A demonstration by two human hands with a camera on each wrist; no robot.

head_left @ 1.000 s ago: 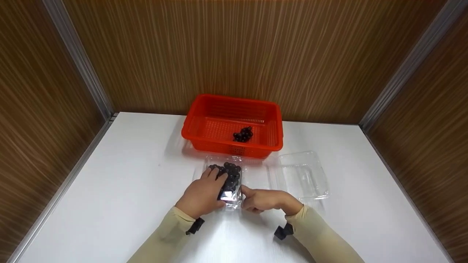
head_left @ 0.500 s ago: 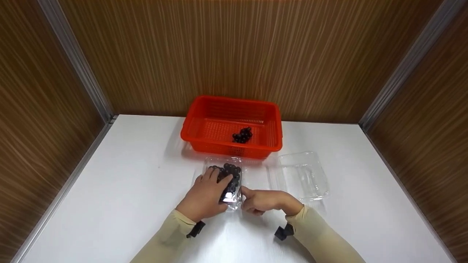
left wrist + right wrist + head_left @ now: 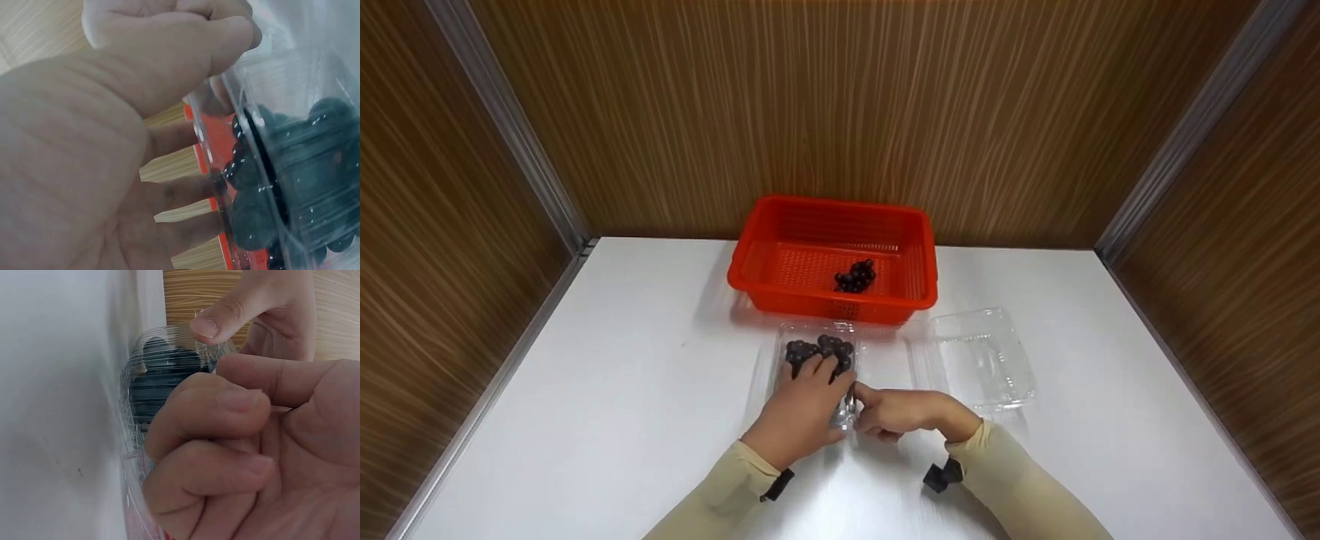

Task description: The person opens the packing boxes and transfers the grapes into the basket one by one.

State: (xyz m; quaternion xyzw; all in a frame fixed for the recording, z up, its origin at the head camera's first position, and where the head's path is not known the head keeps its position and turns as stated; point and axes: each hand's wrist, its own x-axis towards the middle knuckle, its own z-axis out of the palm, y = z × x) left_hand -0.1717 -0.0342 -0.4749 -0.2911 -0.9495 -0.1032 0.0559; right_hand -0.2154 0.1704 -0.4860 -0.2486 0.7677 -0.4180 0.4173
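Observation:
A clear plastic box [image 3: 846, 421] with dark grapes [image 3: 834, 346] in it lies in front of the red basket in the head view. Over the box's near half my left hand [image 3: 799, 416] reaches from the left, its fingers stretched across the grapes. In the left wrist view the thumb [image 3: 225, 42] is at the box's near corner. My right hand [image 3: 896, 411] holds the box's right edge near the front corner. Its other fingers [image 3: 208, 408] are curled in towards the palm in the right wrist view. Part of the box is hidden under my left hand.
Behind the box stands a red perforated basket [image 3: 832, 296] with another small bunch of dark grapes [image 3: 855, 277] inside. A second clear plastic container [image 3: 982, 360] lies on the white table [image 3: 607, 390] to the right. Wood-grain panels [image 3: 840, 112] enclose the table's back and sides.
My left hand has slid right and towards me over the box, uncovering more grapes at the far left. My right hand stays at the box's right edge.

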